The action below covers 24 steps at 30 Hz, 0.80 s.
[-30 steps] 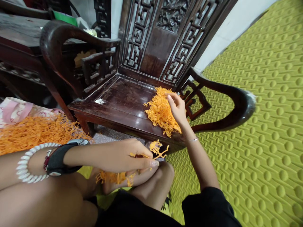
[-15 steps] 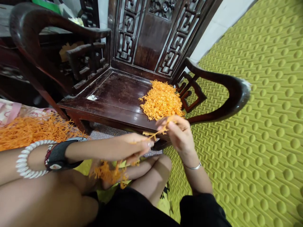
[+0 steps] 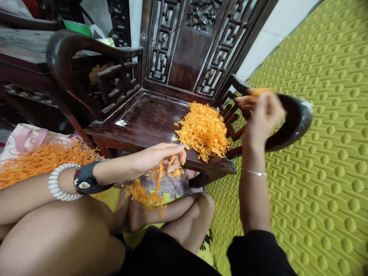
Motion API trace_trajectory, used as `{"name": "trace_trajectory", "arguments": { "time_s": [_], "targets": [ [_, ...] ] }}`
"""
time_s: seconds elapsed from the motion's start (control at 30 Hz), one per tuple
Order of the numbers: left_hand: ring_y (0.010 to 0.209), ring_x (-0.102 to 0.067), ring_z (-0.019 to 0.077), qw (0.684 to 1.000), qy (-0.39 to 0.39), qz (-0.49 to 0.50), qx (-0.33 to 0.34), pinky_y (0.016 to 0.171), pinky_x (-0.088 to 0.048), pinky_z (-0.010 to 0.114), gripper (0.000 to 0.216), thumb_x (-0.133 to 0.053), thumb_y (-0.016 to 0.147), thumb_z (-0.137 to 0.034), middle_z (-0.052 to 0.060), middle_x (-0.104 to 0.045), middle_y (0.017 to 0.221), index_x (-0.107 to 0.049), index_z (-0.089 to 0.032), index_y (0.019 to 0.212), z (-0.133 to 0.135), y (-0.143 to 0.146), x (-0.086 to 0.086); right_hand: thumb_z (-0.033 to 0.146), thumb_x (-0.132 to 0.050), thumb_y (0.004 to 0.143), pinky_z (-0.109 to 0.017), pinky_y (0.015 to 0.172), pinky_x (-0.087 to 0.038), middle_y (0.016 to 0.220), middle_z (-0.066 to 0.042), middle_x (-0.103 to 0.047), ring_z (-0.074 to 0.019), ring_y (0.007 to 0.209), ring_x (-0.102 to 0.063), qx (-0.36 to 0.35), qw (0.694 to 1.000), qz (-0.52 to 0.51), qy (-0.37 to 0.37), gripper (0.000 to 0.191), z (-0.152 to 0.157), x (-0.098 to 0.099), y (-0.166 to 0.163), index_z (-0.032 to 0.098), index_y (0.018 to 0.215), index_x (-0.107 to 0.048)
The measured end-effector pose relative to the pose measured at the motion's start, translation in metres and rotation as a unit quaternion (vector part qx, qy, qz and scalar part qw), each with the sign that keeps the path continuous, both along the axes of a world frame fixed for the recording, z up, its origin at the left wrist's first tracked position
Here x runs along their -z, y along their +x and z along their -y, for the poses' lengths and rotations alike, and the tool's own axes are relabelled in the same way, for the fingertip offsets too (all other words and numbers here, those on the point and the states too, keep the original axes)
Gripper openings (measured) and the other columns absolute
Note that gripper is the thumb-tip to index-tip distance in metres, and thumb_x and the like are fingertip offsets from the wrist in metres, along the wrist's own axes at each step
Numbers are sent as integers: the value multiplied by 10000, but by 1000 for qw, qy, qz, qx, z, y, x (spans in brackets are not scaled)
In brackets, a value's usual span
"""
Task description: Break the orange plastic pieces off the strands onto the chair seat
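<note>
Nearest the camera, at 6 o'clock, sat the person's bare crossed legs, with a small clump of orange strands (image 3: 145, 197) resting on the foot. Just above it, the left hand (image 3: 161, 157) reached in from 9 o'clock, its grip pinched together on a few thin orange strands (image 3: 160, 172) that dangled down toward that clump. Its forearm wore one white beaded bracelet (image 3: 59, 183) and one black wristband (image 3: 84, 180).

At 3 o'clock the right hand (image 3: 263, 113) was raised and blurred, its grip closed on a small tuft (image 3: 257, 91) of the same orange stuff; one thin silver bangle (image 3: 255, 173) circled the wrist.

In all, three heaps of orange strands showed. The one on the foot was smallest. A second, a loose heap (image 3: 43, 159) of longer, straighter threads, lay at 9 o'clock on a pink-printed bag (image 3: 25, 138). The third, a dense pile (image 3: 204, 130) of short, curly, branching bits, sat on the right of the seat of one dark carved wooden armchair (image 3: 149, 115) at 12 o'clock, near its right armrest. A green dimpled floor mat (image 3: 322, 172) spread from 1 to 5 o'clock.
</note>
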<state>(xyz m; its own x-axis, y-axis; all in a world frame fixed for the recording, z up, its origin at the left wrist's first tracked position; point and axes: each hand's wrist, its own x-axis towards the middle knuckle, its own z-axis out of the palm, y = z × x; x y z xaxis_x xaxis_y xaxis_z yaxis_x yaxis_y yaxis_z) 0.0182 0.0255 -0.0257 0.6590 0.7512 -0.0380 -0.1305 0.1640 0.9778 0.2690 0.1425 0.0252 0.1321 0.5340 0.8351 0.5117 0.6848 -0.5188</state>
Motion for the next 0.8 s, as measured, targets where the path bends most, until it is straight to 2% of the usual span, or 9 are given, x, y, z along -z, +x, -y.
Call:
{"name": "trace_trajectory", "arguments": {
  "time_s": [0.1, 0.17, 0.27, 0.4, 0.53, 0.6, 0.67, 0.73, 0.8],
  "targets": [
    [498, -414, 74, 998, -18, 64, -13, 485, -370, 165, 291, -391, 948, -373, -36, -471, 563, -521, -151, 811, -2, -1, -5, 134, -464, 823, -471, 894, -375, 845, -107, -662, -242, 929, -552, 66, 974, 171, -132, 194, -42, 25, -7, 139, 815, -658],
    [510, -423, 74, 994, -22, 104, -25, 484, -380, 164, 276, -387, 951, -348, -28, -481, 599, -509, -154, 796, -2, -1, -10, 35, -498, 705, -544, 894, -320, 791, -120, -627, -304, 978, -493, 87, 956, 213, -183, 186, -62, 44, -9, 138, 668, -649],
    [544, -463, 70, 986, -4, 152, -68, 541, -412, 175, 294, -347, 968, -298, -18, -491, 667, -503, -149, 768, -1, -2, -20, 8, -478, 640, -569, 869, -306, 761, -132, -582, -338, 988, -455, 104, 933, 257, -232, 208, -79, 67, -7, 142, 539, -602],
    [642, -500, 79, 970, 0, 223, -98, 690, -455, 203, 354, -282, 984, -240, -10, -470, 722, -482, -143, 709, 0, -3, -30, 57, -486, 646, -569, 867, -319, 763, -139, -588, -337, 960, -472, 112, 928, 265, -236, 189, -86, 76, -7, 145, 521, -597],
    [708, -490, 92, 961, -8, 262, -90, 770, -448, 208, 402, -271, 981, -203, -3, -417, 690, -412, -145, 610, 0, -4, -32, 123, -436, 735, -495, 928, -350, 961, -123, -618, -278, 1004, -504, 107, 952, 233, -170, 231, -70, 65, -17, 163, 719, -662],
    [696, -477, 92, 958, -13, 275, -82, 755, -439, 198, 418, -266, 980, -200, -4, -395, 667, -391, -148, 586, 0, -4, -32, 141, -375, 798, -415, 919, -396, 987, -93, -613, -216, 979, -540, 52, 977, 177, -110, 289, -50, 60, -29, 184, 807, -660],
    [696, -473, 93, 953, -16, 291, -77, 750, -436, 194, 428, -257, 979, -198, -1, -391, 664, -391, -149, 576, 0, -4, -32, 204, -371, 856, -367, 858, -446, 912, -60, -623, -179, 887, -582, -78, 990, 81, -79, 277, -23, 62, -44, 208, 861, -648],
    [707, -480, 97, 948, -19, 310, -74, 767, -441, 198, 437, -243, 976, -186, 4, -394, 665, -396, -149, 569, -1, -4, -31, 329, -404, 892, -356, 817, -477, 888, -41, -636, -172, 845, -606, -230, 967, -24, -107, 253, 9, 71, -59, 237, 958, -631],
    [722, -491, 106, 945, -25, 318, -70, 785, -452, 212, 443, -231, 974, -185, 10, -409, 672, -404, -150, 568, -1, -3, -31, 461, -472, 869, -350, 817, -495, 964, -41, -644, -182, 908, -615, -338, 921, -79, -179, 306, 42, 83, -72, 266, 1071, -592]
  ]
}}
